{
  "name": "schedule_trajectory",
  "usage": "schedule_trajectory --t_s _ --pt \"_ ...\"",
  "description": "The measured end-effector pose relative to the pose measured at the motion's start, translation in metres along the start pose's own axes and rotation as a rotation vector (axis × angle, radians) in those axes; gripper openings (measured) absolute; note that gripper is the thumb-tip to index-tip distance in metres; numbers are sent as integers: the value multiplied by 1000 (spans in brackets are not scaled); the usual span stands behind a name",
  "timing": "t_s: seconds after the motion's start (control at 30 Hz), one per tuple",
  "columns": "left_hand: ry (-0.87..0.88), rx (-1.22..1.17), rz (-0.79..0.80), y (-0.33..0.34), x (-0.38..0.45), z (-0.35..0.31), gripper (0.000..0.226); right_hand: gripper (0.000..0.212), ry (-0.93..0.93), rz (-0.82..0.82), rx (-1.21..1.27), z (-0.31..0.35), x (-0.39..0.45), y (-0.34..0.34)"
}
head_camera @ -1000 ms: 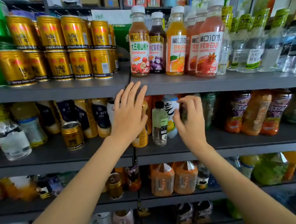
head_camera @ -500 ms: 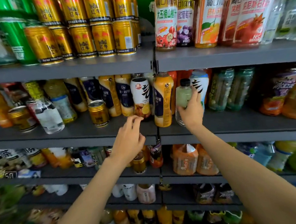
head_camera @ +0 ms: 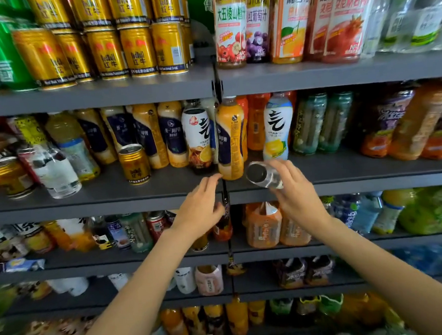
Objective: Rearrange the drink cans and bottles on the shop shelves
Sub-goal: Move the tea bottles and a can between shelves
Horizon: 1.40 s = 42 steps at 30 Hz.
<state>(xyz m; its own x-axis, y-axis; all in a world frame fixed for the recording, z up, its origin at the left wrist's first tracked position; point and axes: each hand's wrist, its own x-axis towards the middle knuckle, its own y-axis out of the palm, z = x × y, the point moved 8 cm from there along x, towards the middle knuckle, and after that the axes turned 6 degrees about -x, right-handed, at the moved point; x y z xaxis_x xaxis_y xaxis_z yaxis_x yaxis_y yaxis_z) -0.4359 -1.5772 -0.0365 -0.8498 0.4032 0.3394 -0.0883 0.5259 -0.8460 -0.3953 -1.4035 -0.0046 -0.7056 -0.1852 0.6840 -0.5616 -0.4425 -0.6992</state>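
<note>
My right hand [head_camera: 296,188] grips a small clear bottle with a black cap [head_camera: 261,176], tilted with the cap toward me, just in front of the second shelf's edge [head_camera: 346,182]. My left hand [head_camera: 201,208] hangs with relaxed fingers and holds nothing; its fingertips are near the base of an orange and navy bottle [head_camera: 229,140] at the shelf's front. A white bottle with a lemon label [head_camera: 277,126] stands right behind the held bottle. A lone gold can [head_camera: 134,164] stands further left on the same shelf.
Stacked gold cans [head_camera: 117,43] and juice bottles [head_camera: 231,28] fill the top shelf. A black upright post [head_camera: 217,89] divides the shelves. Clear bottles [head_camera: 55,171] lean at the left of the second shelf. Lower shelves hold orange bottles [head_camera: 264,224] and mixed drinks.
My right hand has pulled the small clear bottle off the second shelf and tilted it toward me. My left hand has dropped from the top shelf's edge. The view has moved closer and lower.
</note>
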Motion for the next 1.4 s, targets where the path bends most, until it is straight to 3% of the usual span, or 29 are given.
schedule_trajectory --t_s 0.17,0.27,0.4,0.6,0.83,1.1,1.23,1.4 --pt "8 -84 -20 5 6 -19 54 73 434 -100 212 -56 -8 -55" --pt "116 -143 -153 -13 19 -55 48 73 479 -219 217 -70 -8 -94" --pt "305 -155 -334 -41 48 -115 39 69 389 -391 198 -72 0 -155" --pt "462 -167 -464 -61 94 -209 43 67 192 -550 212 -87 22 -223" --pt "358 -54 -568 -42 141 -263 50 69 74 -573 249 -141 53 -265" --pt "358 -26 -591 11 170 -317 49 71 -43 -411 289 -204 48 -287" --pt "352 -61 -617 15 189 -345 46 72 -36 -474 266 -238 47 -320" --pt "464 -134 -589 33 217 -400 47 73 56 -572 233 -289 28 -352"
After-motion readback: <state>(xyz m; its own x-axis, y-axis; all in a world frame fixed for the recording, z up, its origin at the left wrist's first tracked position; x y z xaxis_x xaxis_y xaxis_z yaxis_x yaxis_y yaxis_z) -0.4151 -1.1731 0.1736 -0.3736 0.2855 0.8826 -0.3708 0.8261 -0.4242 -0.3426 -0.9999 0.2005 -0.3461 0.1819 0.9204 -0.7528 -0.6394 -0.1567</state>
